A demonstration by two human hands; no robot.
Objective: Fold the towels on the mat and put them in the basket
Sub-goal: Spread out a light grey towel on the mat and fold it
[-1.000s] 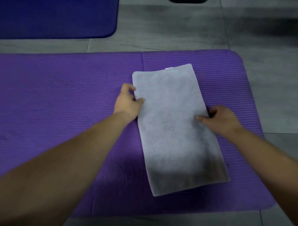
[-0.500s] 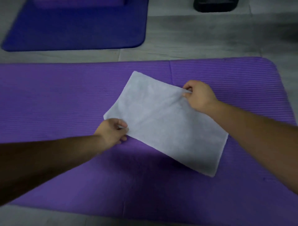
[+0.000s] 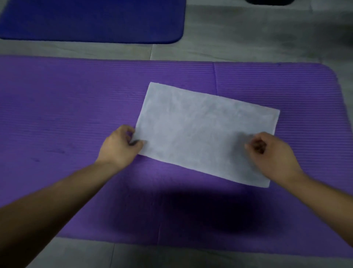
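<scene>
Head view looks down on a grey tiled floor [image 3: 248, 38] with a purple mat [image 3: 76, 114] spread across most of the picture and a blue mat [image 3: 86, 19] lying beyond it at the upper left. On the right half of the purple mat lies 1 pale grey towel [image 3: 200, 130], flat and smooth, a long rectangle with its long sides running left to right and skewed so that its right end sits nearer the person. The left hand [image 3: 119, 147] is at the towel's left short edge near the closer corner, thumb on top of the cloth and fingers curled at the edge, pinching it. The right hand [image 3: 271, 153] sits over the towel's near right part, fingers curled inward; motion blur hides whether any cloth is caught between them, so I cannot tell if it grips or only rests there. The 2 hands are well apart, 1 towards each end. A dark object [image 3: 267, 1] is cut off by the top edge, too little of it showing to say whether it is the basket. As a judgement, the task is early to middling: whether this towel has been doubled already cannot be read from its edges, it looks too long to be finished, so at least 1 more fold, probably end to end, seems left, then the carry to the basket; no other towel shows
</scene>
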